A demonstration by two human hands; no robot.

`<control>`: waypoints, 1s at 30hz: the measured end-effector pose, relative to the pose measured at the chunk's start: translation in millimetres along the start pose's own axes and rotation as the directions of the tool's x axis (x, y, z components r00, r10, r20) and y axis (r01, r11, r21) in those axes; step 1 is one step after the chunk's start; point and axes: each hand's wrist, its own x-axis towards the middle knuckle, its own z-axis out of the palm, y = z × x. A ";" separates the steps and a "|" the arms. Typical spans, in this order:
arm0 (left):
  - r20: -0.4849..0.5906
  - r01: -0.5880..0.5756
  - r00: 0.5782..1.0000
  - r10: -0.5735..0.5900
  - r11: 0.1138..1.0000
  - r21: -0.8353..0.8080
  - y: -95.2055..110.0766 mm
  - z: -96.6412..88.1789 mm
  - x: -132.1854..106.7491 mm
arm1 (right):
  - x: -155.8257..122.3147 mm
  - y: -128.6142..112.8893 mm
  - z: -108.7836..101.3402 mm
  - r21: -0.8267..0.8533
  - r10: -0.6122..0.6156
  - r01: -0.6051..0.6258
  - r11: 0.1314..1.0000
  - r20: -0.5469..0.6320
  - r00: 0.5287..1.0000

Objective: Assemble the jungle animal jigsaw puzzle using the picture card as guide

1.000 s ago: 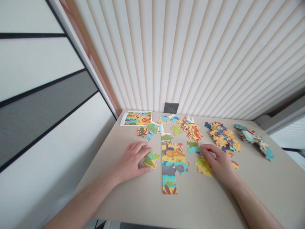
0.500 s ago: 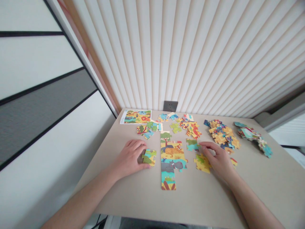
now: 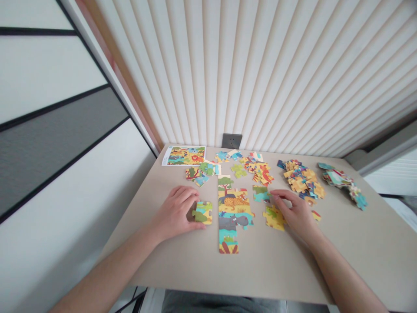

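A yellow-green cardboard puzzle chunk (image 3: 202,213) is braced by the curled left hand (image 3: 176,213); nothing is gripped by the half-open right hand (image 3: 293,213).

Jigsaw strip (image 3: 232,213) central on table (image 3: 276,269); picture card (image 3: 184,155) behind left; loose piece heaps (image 3: 302,182) behind right.

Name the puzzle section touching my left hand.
The small yellow-and-green puzzle section at the left hand, just left of the long assembled strip; no other section touches that hand.
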 end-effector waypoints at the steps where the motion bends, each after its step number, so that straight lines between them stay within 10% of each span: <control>1: -0.008 -0.004 1.000 0.004 1.000 -0.001 0.3 0.1 0.1 | -0.1 0.0 0.1 -0.004 0.003 -0.003 1.000 0.001 1.000; 30: -0.036 0.028 0.999 -0.028 0.999 0.021 0.7 1.1 -0.2 | 0.0 -1.2 -0.2 -0.046 0.012 -0.010 0.999 0.041 0.999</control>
